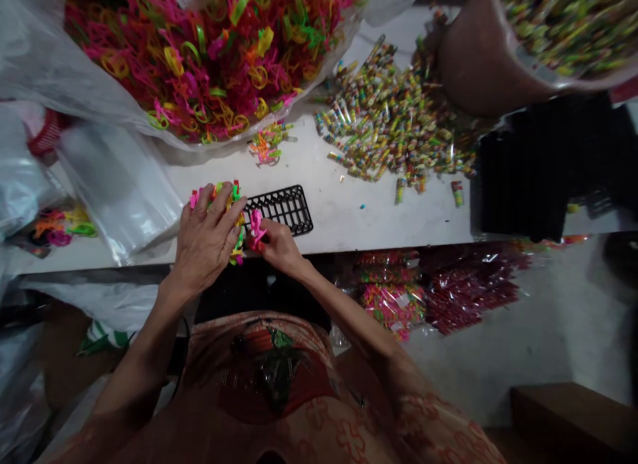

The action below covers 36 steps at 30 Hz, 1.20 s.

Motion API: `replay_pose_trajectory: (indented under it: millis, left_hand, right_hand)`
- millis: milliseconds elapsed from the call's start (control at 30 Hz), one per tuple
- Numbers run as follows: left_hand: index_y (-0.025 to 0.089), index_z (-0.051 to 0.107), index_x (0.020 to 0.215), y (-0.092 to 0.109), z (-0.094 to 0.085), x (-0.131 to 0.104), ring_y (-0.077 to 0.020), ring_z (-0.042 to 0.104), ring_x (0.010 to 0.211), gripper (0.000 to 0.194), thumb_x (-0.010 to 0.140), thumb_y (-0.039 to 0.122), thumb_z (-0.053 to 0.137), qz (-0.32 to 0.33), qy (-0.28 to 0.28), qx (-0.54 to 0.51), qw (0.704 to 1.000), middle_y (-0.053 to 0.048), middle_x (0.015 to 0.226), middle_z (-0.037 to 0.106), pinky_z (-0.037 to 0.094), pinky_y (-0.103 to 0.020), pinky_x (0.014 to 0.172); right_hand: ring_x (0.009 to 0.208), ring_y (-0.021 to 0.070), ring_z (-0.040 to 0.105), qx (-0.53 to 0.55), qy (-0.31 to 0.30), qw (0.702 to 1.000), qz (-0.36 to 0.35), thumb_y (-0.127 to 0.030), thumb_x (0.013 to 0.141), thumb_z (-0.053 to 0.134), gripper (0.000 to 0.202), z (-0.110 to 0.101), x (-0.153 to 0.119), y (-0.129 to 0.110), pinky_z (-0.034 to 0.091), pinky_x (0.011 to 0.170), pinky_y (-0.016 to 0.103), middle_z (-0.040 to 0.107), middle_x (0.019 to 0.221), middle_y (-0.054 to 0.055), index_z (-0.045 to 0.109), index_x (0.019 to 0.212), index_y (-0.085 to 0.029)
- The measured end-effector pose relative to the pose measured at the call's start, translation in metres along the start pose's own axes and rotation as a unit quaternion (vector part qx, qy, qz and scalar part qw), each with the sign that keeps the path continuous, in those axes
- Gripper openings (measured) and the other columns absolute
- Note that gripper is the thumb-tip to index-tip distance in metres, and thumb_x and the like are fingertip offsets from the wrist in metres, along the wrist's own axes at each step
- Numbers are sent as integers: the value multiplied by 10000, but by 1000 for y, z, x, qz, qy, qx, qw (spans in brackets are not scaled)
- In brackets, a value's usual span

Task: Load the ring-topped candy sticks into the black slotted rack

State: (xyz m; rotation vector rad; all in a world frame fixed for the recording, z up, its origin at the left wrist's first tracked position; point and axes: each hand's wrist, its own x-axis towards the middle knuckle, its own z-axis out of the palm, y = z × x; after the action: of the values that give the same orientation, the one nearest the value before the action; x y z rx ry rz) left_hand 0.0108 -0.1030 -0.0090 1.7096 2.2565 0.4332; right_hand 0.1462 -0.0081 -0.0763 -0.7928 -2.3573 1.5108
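Note:
A black plastic rack [284, 210] with slots lies on the white table near its front edge. Colourful plastic pieces [235, 250] cover its left part. My left hand [207, 238] lies over these pieces with its fingers spread. Between the fingertips of my right hand [280, 246] is a pink plastic piece [256, 230], held just above the rack beside the covered part. A small pile of similar pieces [268, 145] sits behind the rack.
A large bag of colourful plastic pieces [214, 72] fills the back left. Clear bags [124, 185] lie at the left. Small candy tubes [399, 118] spread behind right, beside a bucket [478, 58] and stacked black racks [528, 171]. Filled packets [393, 298] sit below the table edge.

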Motion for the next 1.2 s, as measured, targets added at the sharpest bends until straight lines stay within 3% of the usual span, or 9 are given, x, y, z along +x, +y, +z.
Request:
replay_pose_trajectory:
  millis: [200, 333, 400, 467, 600, 667, 767, 967, 1200]
  left_hand:
    - [320, 404, 1461, -6, 14, -1, -316, 251, 1475, 535, 954, 486, 359, 32, 64, 26, 997, -55, 1562, 380, 200, -564, 1174]
    - [283, 470, 1424, -8, 16, 0, -325, 277, 1463, 514, 944, 456, 405, 45, 75, 40, 995, -82, 1549, 399, 244, -566, 1154]
    - [273, 498, 1404, -8, 14, 0, -324, 297, 1455, 495, 944, 434, 413, 45, 71, 50, 995, -90, 1539, 412, 269, -561, 1142]
    - [262, 521, 1385, -8, 13, 1, -325, 317, 1444, 483, 944, 425, 411, 46, 71, 59, 995, -99, 1526, 431, 285, -561, 1132]
    - [255, 539, 1370, -8, 12, 1, -323, 337, 1433, 472, 947, 416, 403, 48, 70, 68, 994, -97, 1519, 442, 315, -552, 1114]
    - [263, 532, 1375, -8, 13, 1, -317, 332, 1436, 468, 948, 410, 407, 49, 69, 70, 994, -87, 1525, 435, 315, -545, 1116]
    - [268, 520, 1384, -9, 12, 0, -315, 318, 1442, 473, 950, 414, 405, 48, 69, 68, 994, -87, 1529, 429, 301, -551, 1124]
    - [239, 508, 1390, -9, 9, 1, -336, 301, 1445, 505, 953, 454, 373, 38, 45, 68, 996, -102, 1540, 409, 277, -573, 1129]
    - [228, 495, 1390, -6, 4, 3, -332, 302, 1445, 517, 954, 473, 366, 37, 39, 76, 996, -117, 1540, 404, 280, -556, 1126]
  right_hand:
    - [737, 162, 561, -191, -97, 977, -16, -133, 827, 548, 133, -1, -3, -9, 370, 617, 255, 633, 922, 56, 626, 925, -174]
    - [767, 153, 598, -155, -163, 973, -42, -112, 775, 625, 155, -44, 34, -7, 427, 677, 235, 657, 841, 13, 690, 898, -179]
    - [872, 185, 610, -226, -40, 973, 2, -77, 799, 559, 260, -77, 67, -5, 452, 746, 266, 676, 948, 44, 695, 990, -190]
    - [980, 216, 608, -319, 76, 943, 59, -74, 860, 452, 351, -107, 101, -4, 457, 790, 304, 655, 1133, 91, 677, 1093, -210]
    - [1038, 251, 617, -435, 32, 896, 81, -26, 873, 361, 397, -131, 136, -4, 441, 818, 339, 630, 1208, 168, 683, 1073, -148]
    - [1002, 252, 631, -454, 14, 887, 82, -10, 873, 338, 402, -129, 129, -3, 438, 795, 339, 643, 1159, 196, 691, 1034, -114]
    - [937, 232, 639, -436, 57, 892, 109, -23, 865, 370, 376, -125, 98, 4, 438, 758, 328, 635, 1157, 189, 693, 1032, -118]
    - [785, 155, 584, -192, 72, 977, 56, -138, 795, 559, 139, -98, 32, 16, 417, 714, 254, 638, 846, 39, 681, 859, -159]
    - [639, 113, 459, -13, 74, 997, -14, -115, 714, 538, 79, -38, 28, 15, 345, 627, 233, 514, 695, -26, 505, 691, -183]
